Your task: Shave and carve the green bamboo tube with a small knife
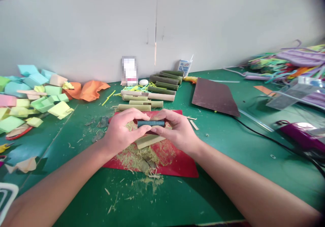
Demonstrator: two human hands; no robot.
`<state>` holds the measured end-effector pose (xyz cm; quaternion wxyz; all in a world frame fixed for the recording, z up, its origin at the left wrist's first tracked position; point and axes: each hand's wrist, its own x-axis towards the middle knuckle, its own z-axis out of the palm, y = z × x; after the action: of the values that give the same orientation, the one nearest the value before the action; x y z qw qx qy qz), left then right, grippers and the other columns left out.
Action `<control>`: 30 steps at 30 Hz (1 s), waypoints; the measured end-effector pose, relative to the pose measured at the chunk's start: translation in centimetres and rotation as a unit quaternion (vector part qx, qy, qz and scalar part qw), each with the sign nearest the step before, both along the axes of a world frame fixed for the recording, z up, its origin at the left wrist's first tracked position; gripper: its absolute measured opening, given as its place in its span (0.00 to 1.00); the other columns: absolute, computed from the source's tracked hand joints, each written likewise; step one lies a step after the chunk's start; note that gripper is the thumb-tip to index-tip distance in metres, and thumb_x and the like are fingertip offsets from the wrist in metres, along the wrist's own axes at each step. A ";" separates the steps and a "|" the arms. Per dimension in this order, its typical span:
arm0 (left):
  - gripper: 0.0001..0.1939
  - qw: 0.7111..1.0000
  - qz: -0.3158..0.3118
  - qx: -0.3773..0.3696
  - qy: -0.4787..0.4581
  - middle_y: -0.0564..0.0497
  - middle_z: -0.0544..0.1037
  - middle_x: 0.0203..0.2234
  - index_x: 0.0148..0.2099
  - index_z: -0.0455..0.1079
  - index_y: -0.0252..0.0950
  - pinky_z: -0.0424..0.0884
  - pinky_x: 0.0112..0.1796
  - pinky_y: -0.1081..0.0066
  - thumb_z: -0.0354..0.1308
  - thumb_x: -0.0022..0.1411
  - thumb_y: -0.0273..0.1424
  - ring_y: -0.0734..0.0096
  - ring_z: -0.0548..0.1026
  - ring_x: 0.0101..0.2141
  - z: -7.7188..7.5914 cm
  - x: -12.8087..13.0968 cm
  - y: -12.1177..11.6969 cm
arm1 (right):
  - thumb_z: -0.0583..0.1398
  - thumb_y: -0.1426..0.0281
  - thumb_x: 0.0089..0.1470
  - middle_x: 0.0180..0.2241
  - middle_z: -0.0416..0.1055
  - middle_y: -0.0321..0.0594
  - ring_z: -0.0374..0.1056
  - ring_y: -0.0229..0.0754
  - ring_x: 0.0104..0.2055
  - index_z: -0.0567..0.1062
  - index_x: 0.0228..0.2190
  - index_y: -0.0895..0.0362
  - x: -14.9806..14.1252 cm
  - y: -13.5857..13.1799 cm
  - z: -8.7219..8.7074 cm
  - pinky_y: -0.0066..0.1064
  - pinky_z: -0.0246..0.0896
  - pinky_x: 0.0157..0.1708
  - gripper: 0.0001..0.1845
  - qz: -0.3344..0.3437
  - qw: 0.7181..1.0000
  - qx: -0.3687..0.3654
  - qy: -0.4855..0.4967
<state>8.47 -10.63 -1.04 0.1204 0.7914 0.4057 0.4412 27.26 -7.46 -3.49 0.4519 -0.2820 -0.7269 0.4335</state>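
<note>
Between both hands is a short, dark blue-grey rod-shaped piece (150, 123), level above a red sheet (182, 162). Its material is not clear. My left hand (127, 128) pinches its left end with thumb and fingers, and my right hand (176, 128) grips the right end the same way. Just beneath lies a pale split bamboo piece (149, 141), partly hidden by the hands. Bamboo shavings and dust (137, 157) cover much of the red sheet. Beyond the hands, several pale and green cut bamboo tubes (162, 90) lie in a row.
Folded coloured paper pieces (33, 101) are heaped at the left, beside crumpled orange paper (91, 89). A dark brown sheet (214, 96) lies right of the tubes. Farther right are a black cable (264, 133), a purple device (302, 137) and a tangle of coloured strips (286, 62).
</note>
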 end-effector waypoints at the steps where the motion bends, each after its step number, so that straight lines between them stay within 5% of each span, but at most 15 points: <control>1: 0.09 1.000 -0.001 0.003 0.004 0.49 0.77 0.35 0.40 0.72 0.35 0.71 0.40 0.70 0.61 0.54 0.26 0.70 0.75 0.37 0.0 0.0 0.0 | 0.65 0.69 0.47 0.35 0.73 0.38 0.67 0.39 0.36 0.74 0.33 0.55 0.0 0.0 0.0 0.33 0.61 0.36 0.08 -0.001 1.000 0.008 0.002; 30: 0.02 0.989 -0.053 -0.124 -0.066 0.53 0.74 0.28 0.32 0.70 0.35 0.67 0.33 0.72 0.60 0.56 0.25 0.75 0.71 0.30 0.1 -0.1 -0.2 | 0.65 0.68 0.47 0.25 0.68 0.33 0.61 0.34 0.28 0.72 0.25 0.57 0.2 -0.2 -0.1 0.29 0.56 0.28 0.07 0.002 1.000 -0.004 -0.017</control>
<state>8.41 -10.82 -0.94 0.2673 0.7599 0.4057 0.4320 27.46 -7.64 -3.55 0.4378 -0.2899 -0.7329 0.4325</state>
